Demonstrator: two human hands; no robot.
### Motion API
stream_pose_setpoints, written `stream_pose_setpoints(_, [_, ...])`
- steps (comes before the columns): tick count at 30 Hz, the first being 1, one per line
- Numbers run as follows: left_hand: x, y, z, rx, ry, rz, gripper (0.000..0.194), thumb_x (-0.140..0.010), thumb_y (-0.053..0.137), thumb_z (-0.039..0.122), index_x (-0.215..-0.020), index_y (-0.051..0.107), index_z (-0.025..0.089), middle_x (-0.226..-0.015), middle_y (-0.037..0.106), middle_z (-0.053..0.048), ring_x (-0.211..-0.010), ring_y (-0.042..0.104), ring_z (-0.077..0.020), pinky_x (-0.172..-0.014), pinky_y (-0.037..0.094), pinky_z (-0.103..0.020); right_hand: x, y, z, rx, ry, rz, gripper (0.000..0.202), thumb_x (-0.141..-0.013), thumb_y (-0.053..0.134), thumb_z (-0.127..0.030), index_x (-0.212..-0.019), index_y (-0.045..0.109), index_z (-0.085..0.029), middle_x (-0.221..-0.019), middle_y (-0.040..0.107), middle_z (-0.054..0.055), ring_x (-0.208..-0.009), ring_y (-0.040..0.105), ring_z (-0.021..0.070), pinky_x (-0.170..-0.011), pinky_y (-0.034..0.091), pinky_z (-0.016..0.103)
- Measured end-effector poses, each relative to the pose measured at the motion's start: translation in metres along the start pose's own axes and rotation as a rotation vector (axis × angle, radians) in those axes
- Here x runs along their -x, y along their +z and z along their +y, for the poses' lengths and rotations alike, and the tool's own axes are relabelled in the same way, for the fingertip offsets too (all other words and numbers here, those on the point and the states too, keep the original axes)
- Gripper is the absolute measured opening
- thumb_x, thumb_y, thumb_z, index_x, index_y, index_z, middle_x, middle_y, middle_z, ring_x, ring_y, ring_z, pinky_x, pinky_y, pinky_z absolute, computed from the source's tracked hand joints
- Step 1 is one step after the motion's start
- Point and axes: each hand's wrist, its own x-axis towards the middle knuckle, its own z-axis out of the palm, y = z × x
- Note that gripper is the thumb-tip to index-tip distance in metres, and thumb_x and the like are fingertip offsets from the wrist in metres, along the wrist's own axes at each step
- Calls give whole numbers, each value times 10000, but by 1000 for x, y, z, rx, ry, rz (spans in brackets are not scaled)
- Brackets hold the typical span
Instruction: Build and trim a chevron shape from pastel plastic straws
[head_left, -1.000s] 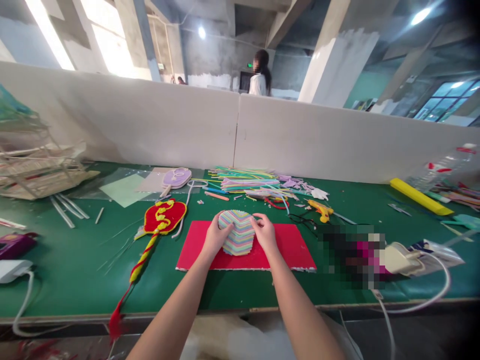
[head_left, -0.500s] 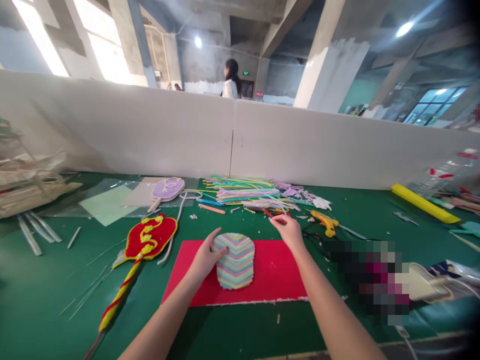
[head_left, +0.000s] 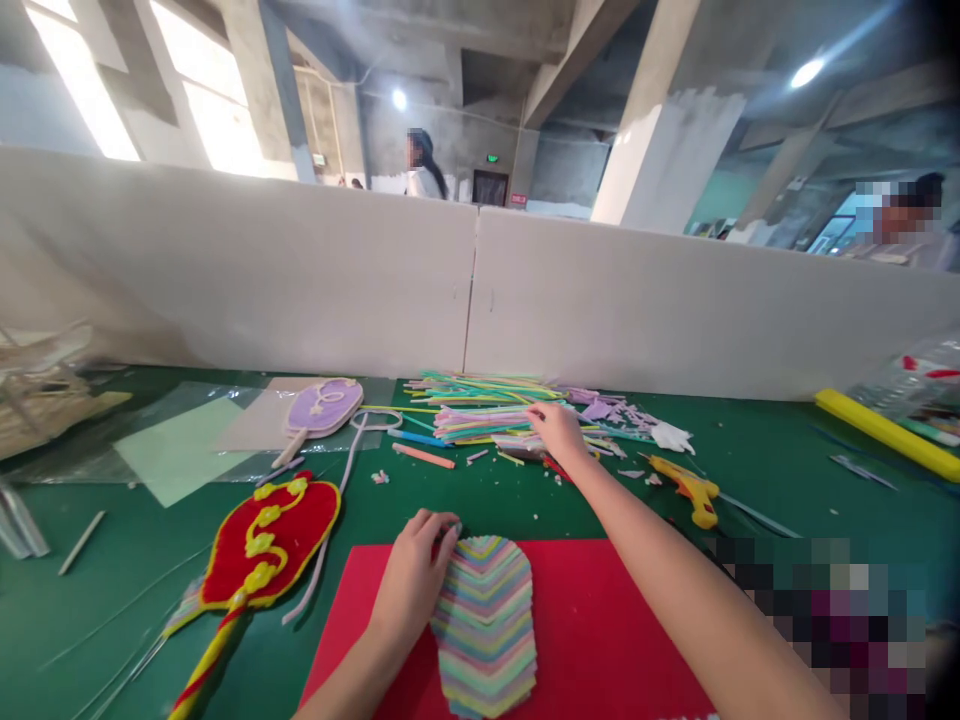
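Observation:
A fan-shaped piece made of pastel striped strips [head_left: 486, 625] lies on a red sheet [head_left: 600, 640] on the green table. My left hand [head_left: 414, 575] rests on its upper left edge, fingers curled on it. My right hand [head_left: 556, 430] reaches far forward and touches the pile of coloured strips [head_left: 480, 410] near the white partition; whether it grips a strip is not visible.
A red and yellow fan ornament [head_left: 262, 540] lies to the left, a purple fan [head_left: 322, 408] behind it. A yellow glue gun [head_left: 690, 490] sits right of the strips. A yellow bar [head_left: 885, 432] lies far right. Clear sheets [head_left: 180, 450] cover the left. Two people stand beyond the partition [head_left: 480, 290].
My right hand left the striped piece and moved forward to the strip pile. My left hand stayed on the piece. The view shifted closer and lower.

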Motion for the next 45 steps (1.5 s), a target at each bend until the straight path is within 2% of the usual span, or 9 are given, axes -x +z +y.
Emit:
stream_pose_setpoints(7, [0, 4, -9, -25, -28, -44, 249, -893, 417, 339, -866, 633, 219, -904, 597, -52, -888, 553, -221, -818, 447, -364, -57, 29, 11, 158, -27, -57, 280, -909, 439, -213, -1065, 670, -177, -1093, 661, 98, -1066, 546, 213, -949, 381, 328])
stream_pose_setpoints(11, [0, 3, -8, 0, -56, -65, 270, -903, 397, 340, -860, 634, 218, -907, 594, -56, -887, 549, -220, -817, 448, -367, -76, 48, 17, 216, -13, -130, 276, -864, 517, -167, -1104, 654, -169, -1147, 639, 101, -1079, 547, 205, -942, 387, 303])
stream_pose_setpoints(17, [-2, 3, -7, -21, -54, -68, 231, -883, 434, 324, -860, 644, 231, -906, 604, -64, -887, 560, -233, -809, 457, -375, -71, 61, 21, 269, 4, -201, 77, -778, 637, -162, -751, 709, -164, -892, 686, 102, -915, 607, 217, -811, 436, 298])
stream_pose_setpoints(25, [-1, 2, -5, -24, -66, -46, 212, -875, 458, 314, -839, 653, 239, -895, 614, -55, -867, 566, -224, -784, 464, -350, -63, 47, 25, 251, -46, -127, 170, -859, 548, -241, -946, 687, -196, -837, 697, 71, -803, 621, 201, -744, 441, 300])
stream_pose_setpoints(30, [1, 3, -3, -36, -73, -45, 213, -879, 447, 302, -848, 649, 243, -897, 618, -53, -869, 571, -220, -781, 464, -340, -70, 48, 20, 206, -132, -84, 144, -845, 551, -185, -874, 692, -188, -907, 697, 78, -873, 605, 209, -810, 430, 319])
stream_pose_setpoints(33, [0, 5, -3, -76, -60, -48, 245, -902, 408, 308, -867, 640, 237, -908, 615, -58, -863, 574, -211, -765, 464, -322, -73, 53, 3, 165, -209, -70, 132, -841, 558, -166, -852, 689, -170, -934, 689, 86, -917, 584, 218, -858, 416, 337])
stream_pose_setpoints(36, [-3, -6, -4, -295, -23, -22, 280, -919, 359, 257, -855, 629, 220, -907, 609, -68, -838, 568, -214, -738, 447, -327, -67, 54, -32, 123, -259, -27, 162, -879, 522, -208, -894, 677, -161, -928, 670, 85, -924, 566, 215, -859, 414, 337])
stream_pose_setpoints(41, [-4, -59, -7, -849, -210, 22, 231, -897, 369, 215, -877, 593, 162, -890, 598, -105, -833, 573, -258, -704, 417, -356, -23, 33, -103, -30, -513, -56, 168, -893, 522, -242, -843, 670, -182, -839, 648, 55, -849, 567, 192, -792, 437, 320])
stream_pose_setpoints(45, [16, -97, -16, -1047, -357, -31, 217, -883, 403, 261, -889, 575, 129, -907, 603, -142, -903, 590, -316, -690, 426, -370, 29, -7, -131, -96, -621, -146, 188, -914, 492, -258, -852, 656, -191, -887, 652, 54, -883, 569, 183, -820, 436, 330])
